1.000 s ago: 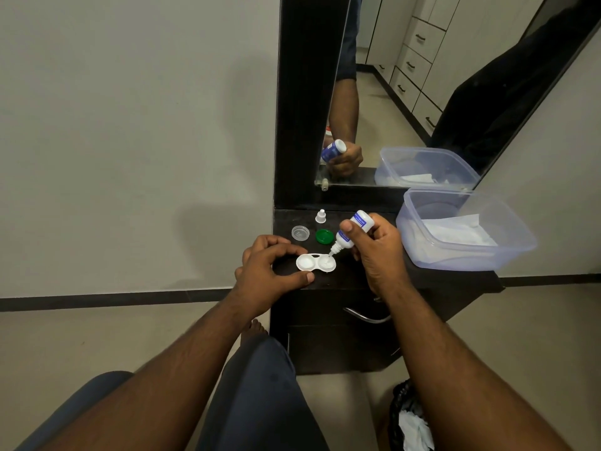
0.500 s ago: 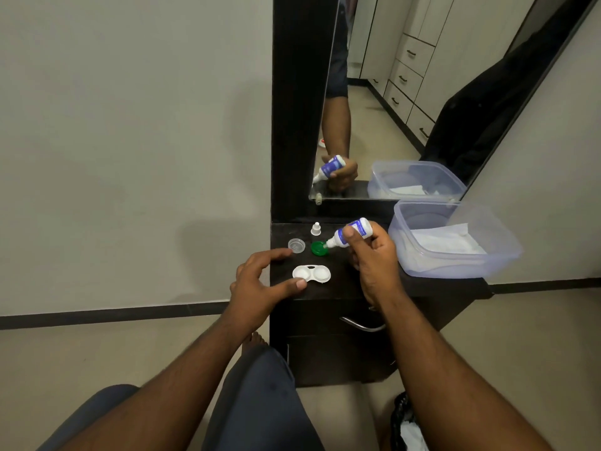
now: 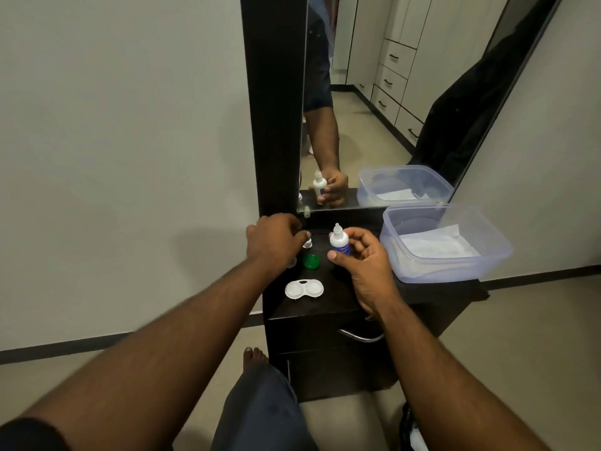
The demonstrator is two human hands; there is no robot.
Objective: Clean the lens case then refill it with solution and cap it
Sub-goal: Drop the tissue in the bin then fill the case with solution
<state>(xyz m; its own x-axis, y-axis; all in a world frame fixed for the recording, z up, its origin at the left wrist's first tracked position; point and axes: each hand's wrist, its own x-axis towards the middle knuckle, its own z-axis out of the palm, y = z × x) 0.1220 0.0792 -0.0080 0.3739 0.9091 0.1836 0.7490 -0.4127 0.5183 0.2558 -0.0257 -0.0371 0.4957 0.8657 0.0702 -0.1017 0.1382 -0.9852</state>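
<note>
White plastic, the lens case (image 3: 304, 288) lay open on the dark desk (image 3: 328, 304), nearest the person, both wells uncovered and neither hand on it. Whether the wells held solution could not be told at this size. By my judgement the filling was about finished and the capping was all still to do.

At about twelve o'clock from the case sat the green cap (image 3: 311, 261), untouched. A clear cap (image 3: 291, 262) showed only as an edge at eleven o'clock, mostly under the left wrist. At one o'clock the right hand (image 3: 361, 262) held the solution bottle (image 3: 340, 241) upright, its grip closed round the body between thumb and fingertips, the nozzle bare. Farther back, at eleven o'clock, the left hand (image 3: 274, 240) was at the small white bottle cap (image 3: 307, 244), fingertips pinching it or just about to; the fingers hid the contact.

At two o'clock from the case stood a clear plastic tub (image 3: 445, 242) with white tissue (image 3: 435, 244) inside, well apart from it. Beyond everything rose the mirror (image 3: 374, 109). Nothing blocked the case; the left forearm crossed just beside it and could have knocked it.
</note>
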